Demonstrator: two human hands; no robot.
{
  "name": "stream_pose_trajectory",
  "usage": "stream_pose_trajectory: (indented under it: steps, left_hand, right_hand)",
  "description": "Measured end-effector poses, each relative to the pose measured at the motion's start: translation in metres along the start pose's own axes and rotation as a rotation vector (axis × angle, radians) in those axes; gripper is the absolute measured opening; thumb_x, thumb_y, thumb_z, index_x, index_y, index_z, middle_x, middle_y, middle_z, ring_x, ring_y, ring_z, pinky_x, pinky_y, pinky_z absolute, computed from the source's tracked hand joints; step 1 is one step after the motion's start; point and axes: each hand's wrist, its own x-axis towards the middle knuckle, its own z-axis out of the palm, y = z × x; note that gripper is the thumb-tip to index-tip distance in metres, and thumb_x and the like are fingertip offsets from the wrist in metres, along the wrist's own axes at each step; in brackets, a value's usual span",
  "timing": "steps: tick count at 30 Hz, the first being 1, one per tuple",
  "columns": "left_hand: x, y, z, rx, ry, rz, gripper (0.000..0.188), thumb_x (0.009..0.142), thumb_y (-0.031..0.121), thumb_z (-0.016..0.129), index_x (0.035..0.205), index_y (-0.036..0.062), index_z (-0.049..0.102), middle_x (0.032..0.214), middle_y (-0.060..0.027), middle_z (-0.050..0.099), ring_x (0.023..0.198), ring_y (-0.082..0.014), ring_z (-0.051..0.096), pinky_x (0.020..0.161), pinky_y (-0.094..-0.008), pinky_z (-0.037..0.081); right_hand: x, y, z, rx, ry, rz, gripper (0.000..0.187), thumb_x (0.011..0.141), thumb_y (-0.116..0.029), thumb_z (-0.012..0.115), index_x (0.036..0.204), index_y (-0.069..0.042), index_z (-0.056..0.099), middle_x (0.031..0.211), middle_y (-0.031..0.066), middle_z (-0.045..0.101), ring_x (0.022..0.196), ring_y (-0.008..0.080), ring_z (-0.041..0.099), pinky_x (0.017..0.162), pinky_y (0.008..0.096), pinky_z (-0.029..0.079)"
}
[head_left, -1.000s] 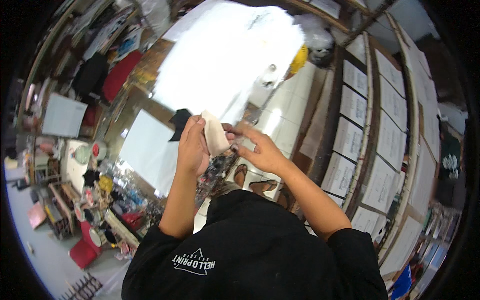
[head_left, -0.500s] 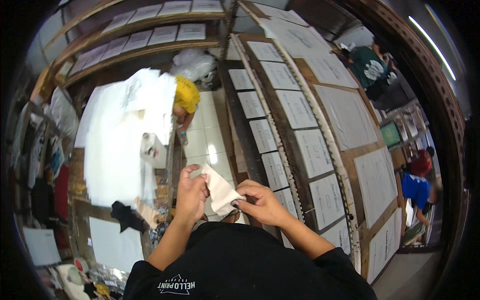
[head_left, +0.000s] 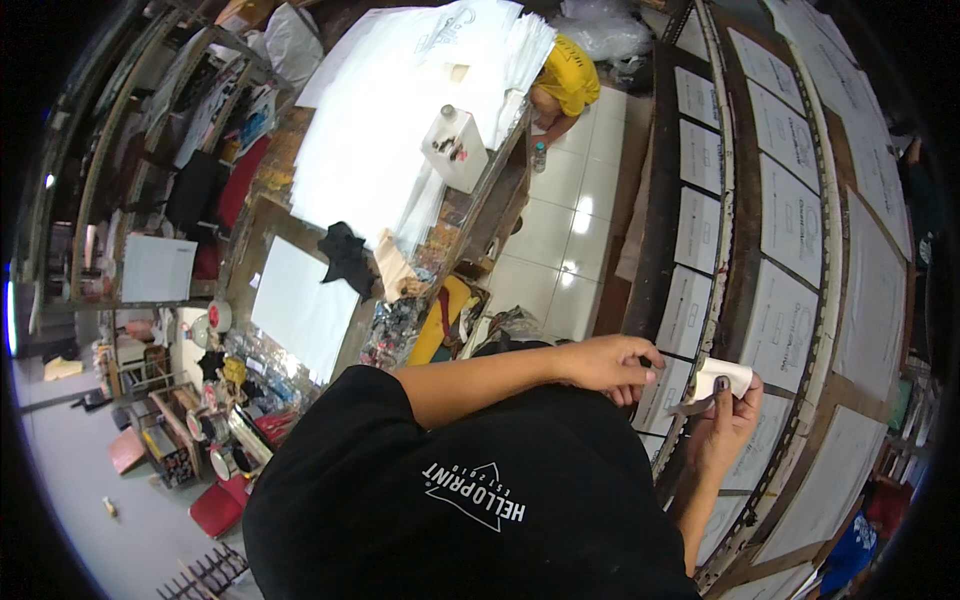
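A cream piece of cloth (head_left: 722,376), folded over on itself, is pinched between the thumb and fingers of my right hand (head_left: 738,412). The thumb is darkly stained and presses on its face. A greyish edge sticks out below the fold; what it is I cannot make out. To the left, my left hand (head_left: 608,364) hangs apart from the cloth, its fingers loosely bent and holding nothing. Both hands are over a long dark rack board lined with printed white sheets (head_left: 697,238), and the right one covers part of a sheet.
Large stacked white sheets (head_left: 380,120) lie on a worn table, with a white jug (head_left: 455,150), a black cloth (head_left: 346,258) and a beige cloth (head_left: 396,268). Someone in a yellow shirt (head_left: 570,75) crouches beyond, near a bottle (head_left: 540,157). A blue-shirted person (head_left: 850,553) is at far right.
The view has swung toward the right-hand racks. My left hand has let go of the cream cloth, which my right hand now holds alone, folded, over the printed sheets.
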Motion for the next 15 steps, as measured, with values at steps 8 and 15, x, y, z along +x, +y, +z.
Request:
stream_pose_trajectory:
  steps: [8,15]
  left_hand:
    - [-0.038,-0.014,-0.031,0.773,0.771,0.156,0.034,0.098,0.033,0.066,0.112,0.0022,0.072,0.100,-0.0188,0.073,0.092,-0.0320,0.072,0.085,-0.0424,0.057]
    - [-0.196,-0.072,-0.127,1.351,1.457,-0.585,0.035,0.084,0.036,0.076,0.108,0.0107,0.076,0.106,-0.0159,0.071,0.102,-0.0366,0.066,0.087,-0.0497,0.050]
  right_hand:
    - [0.006,-0.002,-0.024,-0.081,-0.005,-0.078,0.018,0.102,-0.007,0.066,0.117,0.001,0.061,0.112,0.0108,0.070,0.095,0.0141,0.066,0.084,0.0291,0.056]
    - [0.006,0.005,-0.052,-0.141,-0.094,0.004,0.017,0.100,-0.002,0.065,0.116,0.002,0.063,0.106,0.0069,0.068,0.091,0.0114,0.063,0.077,0.0249,0.051]
